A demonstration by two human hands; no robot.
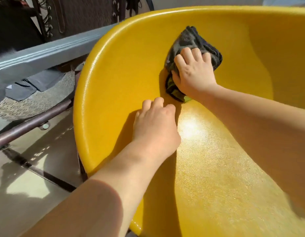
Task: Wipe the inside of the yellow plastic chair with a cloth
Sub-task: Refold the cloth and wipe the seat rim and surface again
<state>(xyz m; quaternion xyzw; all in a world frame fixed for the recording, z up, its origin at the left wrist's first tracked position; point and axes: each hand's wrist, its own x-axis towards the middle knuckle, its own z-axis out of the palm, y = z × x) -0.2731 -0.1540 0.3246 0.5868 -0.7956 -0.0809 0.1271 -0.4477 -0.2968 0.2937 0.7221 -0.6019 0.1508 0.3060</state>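
Observation:
The yellow plastic chair (124,69) fills most of the view, its curved shell open toward me. A dark grey cloth (191,41) lies pressed against the inner back of the shell. My right hand (192,72) is flat on the cloth, fingers spread over it, covering its lower half. My left hand (155,124) rests on the seat near the left inner wall, fingers loosely curled, holding nothing. Sunlight glares off the seat just right of that hand.
A grey plastic rail (45,55) runs diagonally beyond the chair's left rim. Below it lie a patterned mat (37,103) and a brown metal bar (32,124). Tiled floor (28,185) is at the lower left. Dark furniture stands at the top left.

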